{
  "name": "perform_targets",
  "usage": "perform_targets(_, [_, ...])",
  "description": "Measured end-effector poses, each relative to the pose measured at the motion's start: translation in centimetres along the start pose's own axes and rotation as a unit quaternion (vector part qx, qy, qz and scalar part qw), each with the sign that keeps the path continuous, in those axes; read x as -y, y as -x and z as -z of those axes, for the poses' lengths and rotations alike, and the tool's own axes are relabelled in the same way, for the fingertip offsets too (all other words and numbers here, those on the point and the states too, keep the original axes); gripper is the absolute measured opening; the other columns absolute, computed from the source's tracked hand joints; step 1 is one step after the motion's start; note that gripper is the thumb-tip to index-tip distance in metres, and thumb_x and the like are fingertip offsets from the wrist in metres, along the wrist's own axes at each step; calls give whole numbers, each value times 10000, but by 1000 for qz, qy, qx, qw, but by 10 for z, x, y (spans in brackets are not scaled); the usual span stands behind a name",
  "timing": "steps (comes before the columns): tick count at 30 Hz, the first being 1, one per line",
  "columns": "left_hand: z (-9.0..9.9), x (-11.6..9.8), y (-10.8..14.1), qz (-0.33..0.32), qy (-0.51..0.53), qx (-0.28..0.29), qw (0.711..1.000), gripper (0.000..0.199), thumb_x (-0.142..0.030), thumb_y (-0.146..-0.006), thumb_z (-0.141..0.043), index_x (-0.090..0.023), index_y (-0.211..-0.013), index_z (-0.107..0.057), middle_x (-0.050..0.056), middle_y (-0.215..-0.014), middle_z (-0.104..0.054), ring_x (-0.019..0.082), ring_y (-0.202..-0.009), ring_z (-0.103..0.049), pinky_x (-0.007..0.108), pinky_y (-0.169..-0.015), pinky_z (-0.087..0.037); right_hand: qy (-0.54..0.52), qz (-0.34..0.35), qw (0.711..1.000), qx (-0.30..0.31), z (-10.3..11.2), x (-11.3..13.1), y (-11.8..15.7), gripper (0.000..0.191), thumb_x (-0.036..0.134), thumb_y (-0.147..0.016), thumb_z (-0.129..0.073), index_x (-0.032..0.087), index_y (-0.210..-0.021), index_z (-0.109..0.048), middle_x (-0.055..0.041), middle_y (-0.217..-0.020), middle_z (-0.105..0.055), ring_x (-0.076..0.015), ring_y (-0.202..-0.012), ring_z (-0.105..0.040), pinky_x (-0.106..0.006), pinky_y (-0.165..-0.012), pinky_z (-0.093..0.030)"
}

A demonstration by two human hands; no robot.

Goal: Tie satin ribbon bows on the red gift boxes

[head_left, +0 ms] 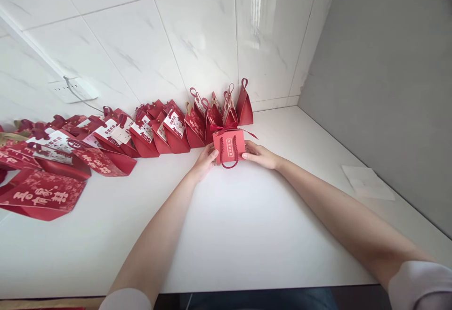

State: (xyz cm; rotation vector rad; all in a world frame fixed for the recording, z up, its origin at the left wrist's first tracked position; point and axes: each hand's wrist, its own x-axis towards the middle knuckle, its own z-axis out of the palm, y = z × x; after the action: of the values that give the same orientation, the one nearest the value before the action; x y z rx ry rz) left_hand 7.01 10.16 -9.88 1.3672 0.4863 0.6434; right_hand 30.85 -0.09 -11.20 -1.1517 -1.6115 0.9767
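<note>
Between my two hands is a small red gift bag [240, 146] with a twisted rope handle hanging down its front, a gold printed label and a dark red ribbon bow on top. My left hand [205, 160] grips its left side, thumb on the front edge. On the opposite side, my right hand [260, 154] holds it the same way, with the fingers behind partly hidden. The bag is just in front of a row of red triangular gift boxes [195, 126], and one more such box [245, 107] stands at the row's right end.
Many red boxes with ribbon loops crowd the left, among them a box lying flat [42, 194]. A white paper [367, 183] lies on the white table [226, 234] at right. Behind are a tiled wall, a socket [72, 90] with a cable, and a grey panel [381, 88].
</note>
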Motion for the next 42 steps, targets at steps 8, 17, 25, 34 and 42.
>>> perform_targets(8, [0,0,-1,2,2,0,1000,626,-551,-759,-726,-206,-1234,-511,139,-1315,-550,283,-1132,-588,403,-853,-526,23,-3,1000,-7,1,0,0,642,578,-860,-610,209,-1362,-456,-93,-1205,-647,-252,-1081,-635,-480,-989,-497])
perform_targets(17, [1,1,-1,7,1,5,1000,580,-513,-808,-693,-220,-1274,-511,133,-1313,-572,271,-1143,-593,404,-878,-524,46,-17,999,-15,1,1,1,639,567,-863,-608,204,-1372,-474,-101,-1235,-638,-247,-1032,-645,-467,-952,-511])
perform_targets(25, [13,1,0,63,114,-8,991,351,-419,-837,-649,-149,-1062,-659,97,-1006,-719,229,-920,-679,362,-814,-561,-79,22,997,-12,0,4,2,565,564,-900,-550,220,-1348,-524,-87,-1239,-650,-254,-1064,-637,-480,-1015,-468])
perform_targets(34, [10,-1,-1,50,124,-36,990,484,-258,-740,-755,-270,-1200,-604,-4,-943,-697,142,-804,-669,296,-779,-564,-124,34,991,-41,-15,18,3,685,638,-890,-484,309,-1477,-354,-37,-1460,-498,-287,-1340,-464,-487,-1149,-336])
perform_targets(42, [0,-3,4,8,64,46,997,756,-369,-626,-872,-276,-1297,-538,92,-1357,-567,296,-1191,-577,436,-990,-496,-59,11,998,-20,-12,12,-2,834,596,-855,-593,271,-1529,-226,-100,-1432,-485,-283,-1221,-557,-472,-1071,-444])
